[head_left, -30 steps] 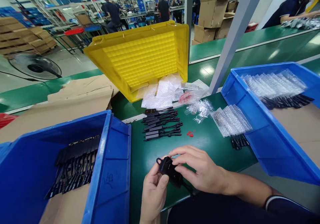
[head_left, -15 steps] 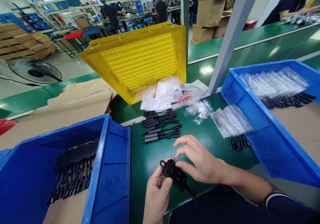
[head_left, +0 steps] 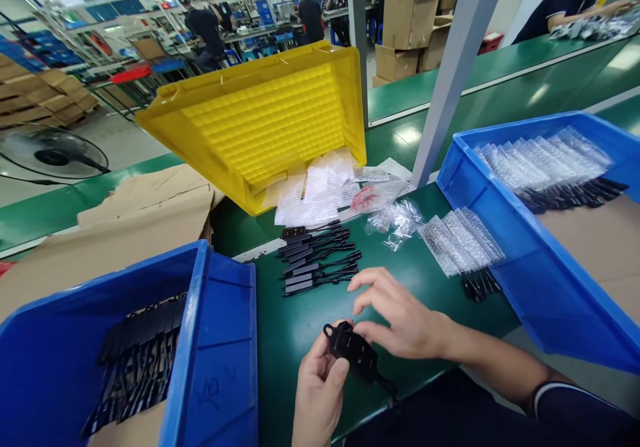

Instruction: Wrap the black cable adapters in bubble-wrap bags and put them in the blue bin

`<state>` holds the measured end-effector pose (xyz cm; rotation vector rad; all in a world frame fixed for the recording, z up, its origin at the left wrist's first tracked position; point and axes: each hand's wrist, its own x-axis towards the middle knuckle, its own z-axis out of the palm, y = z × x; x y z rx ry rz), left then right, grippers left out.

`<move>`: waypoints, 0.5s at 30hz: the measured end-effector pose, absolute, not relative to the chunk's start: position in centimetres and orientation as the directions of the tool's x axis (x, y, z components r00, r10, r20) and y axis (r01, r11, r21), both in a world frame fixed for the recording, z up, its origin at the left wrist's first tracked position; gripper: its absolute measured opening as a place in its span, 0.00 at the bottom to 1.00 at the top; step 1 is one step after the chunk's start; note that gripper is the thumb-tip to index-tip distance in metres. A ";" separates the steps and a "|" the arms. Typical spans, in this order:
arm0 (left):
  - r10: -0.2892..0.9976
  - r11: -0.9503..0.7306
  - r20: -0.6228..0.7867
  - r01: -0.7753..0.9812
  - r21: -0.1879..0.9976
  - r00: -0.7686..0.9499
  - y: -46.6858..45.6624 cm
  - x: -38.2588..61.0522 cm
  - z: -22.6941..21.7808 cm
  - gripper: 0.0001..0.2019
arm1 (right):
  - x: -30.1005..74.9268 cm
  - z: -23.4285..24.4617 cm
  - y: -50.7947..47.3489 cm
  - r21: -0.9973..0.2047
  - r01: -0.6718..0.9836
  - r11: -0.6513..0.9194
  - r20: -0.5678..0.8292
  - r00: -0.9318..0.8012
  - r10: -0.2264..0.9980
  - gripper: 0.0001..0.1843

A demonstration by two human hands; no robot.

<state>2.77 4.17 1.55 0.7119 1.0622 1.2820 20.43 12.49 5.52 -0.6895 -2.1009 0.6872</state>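
My left hand [head_left: 320, 384] grips a small black box-shaped device [head_left: 354, 352] by its side, thumb along its edge. A loop sticks out at the device's upper end, and a short black cable hangs from the lower end. Close by, my right hand [head_left: 400, 314] has its fingers apart and curved; its thumb tip is at the device's upper corner, and whether it touches cannot be made out. Beyond the hands, several similar black devices with cables [head_left: 303, 267] lie in a row on the green table [head_left: 290, 327].
A blue bin [head_left: 227, 354] at left and another blue bin [head_left: 480, 234] at right hold more devices. Bubble-wrapped devices [head_left: 463, 240] lie beside the right bin. A tilted yellow crate [head_left: 270, 114], bubble bags [head_left: 313, 194] and a grey post [head_left: 450, 80] stand behind.
The view has shifted slightly, so the left bin and yellow crate sit further left. Both hands keep nearly the same pose around the device.
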 end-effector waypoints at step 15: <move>0.912 0.293 -0.402 -0.569 0.769 -0.074 5.6 0.0 0.9 0.20 | 26.0 -1.0 21.1 -0.299 0.915 0.271 0.534 -0.076 0.842 0.07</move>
